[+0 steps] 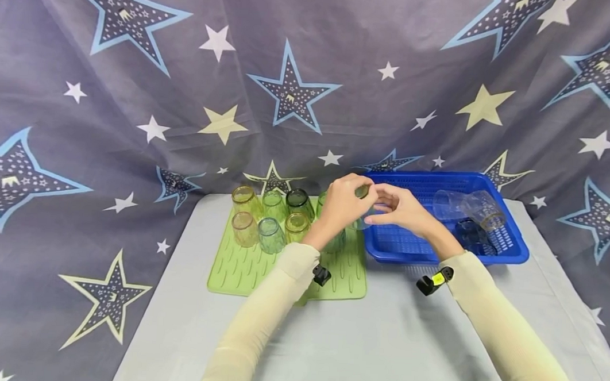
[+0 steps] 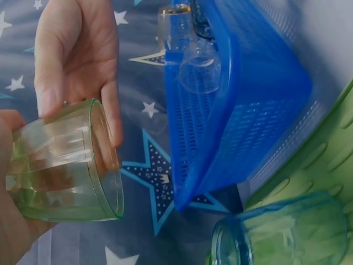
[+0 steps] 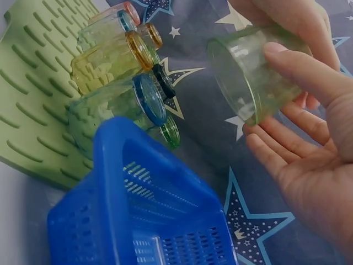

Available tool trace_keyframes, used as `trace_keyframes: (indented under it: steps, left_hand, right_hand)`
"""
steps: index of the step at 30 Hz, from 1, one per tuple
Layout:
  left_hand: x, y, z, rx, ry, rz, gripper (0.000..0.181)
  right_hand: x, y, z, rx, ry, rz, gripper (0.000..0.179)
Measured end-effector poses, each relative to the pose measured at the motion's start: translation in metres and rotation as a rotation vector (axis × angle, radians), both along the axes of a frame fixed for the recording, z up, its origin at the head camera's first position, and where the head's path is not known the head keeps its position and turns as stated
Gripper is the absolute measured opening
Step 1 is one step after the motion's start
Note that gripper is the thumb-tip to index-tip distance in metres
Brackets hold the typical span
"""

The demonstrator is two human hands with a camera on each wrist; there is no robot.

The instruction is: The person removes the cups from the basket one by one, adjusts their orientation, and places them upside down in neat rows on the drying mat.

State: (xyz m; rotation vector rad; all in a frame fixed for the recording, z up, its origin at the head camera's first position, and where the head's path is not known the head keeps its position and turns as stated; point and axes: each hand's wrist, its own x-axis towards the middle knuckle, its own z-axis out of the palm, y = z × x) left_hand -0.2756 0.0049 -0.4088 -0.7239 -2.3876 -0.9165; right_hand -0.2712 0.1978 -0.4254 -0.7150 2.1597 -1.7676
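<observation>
A clear green-tinted drinking glass (image 2: 60,165) is held tilted above the tabletop, between the mat and the basket. My left hand (image 1: 343,201) grips it around its base end. Close on the other side is my right hand (image 1: 399,207), its thumb (image 3: 300,69) along the glass wall and its loosely extended fingers by the rim. Below the left hand lies a green drying mat (image 1: 238,273), carrying several coloured glasses in rows. Among them are a yellow glass (image 3: 105,63) and a blue glass (image 2: 292,232); the left arm hides part of the group.
To the right of the mat stands a blue plastic basket (image 1: 519,256) with perforated walls. Inside at its right are clear glasses (image 1: 449,205) and a dark glass (image 1: 470,234). A star-patterned cloth (image 1: 342,66) hangs behind the white tabletop (image 1: 348,348).
</observation>
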Motion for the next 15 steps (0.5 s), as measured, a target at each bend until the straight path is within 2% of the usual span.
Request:
trace_keyframes:
  steps: [4, 7, 11, 15]
  left_hand:
    - [-0.001, -0.012, 0.002, 0.005, 0.073, 0.036, 0.019]
    - [-0.001, -0.026, 0.003, 0.004, 0.113, 0.075, 0.018]
    - [0.0, -0.055, 0.006, 0.031, 0.121, 0.107, 0.018]
    - [0.003, -0.092, 0.008, 0.072, 0.124, 0.152, 0.018]
  right_hand:
    - [-0.004, 0.005, 0.004, 0.022, 0.017, 0.005, 0.067]
    - [-0.008, 0.015, 0.011, 0.085, 0.052, -0.006, 0.065]
    - [-0.014, 0.033, 0.026, 0.206, 0.116, -0.067, 0.058]
    - [-0.023, 0.055, 0.043, 0.336, 0.168, -0.122, 0.051]
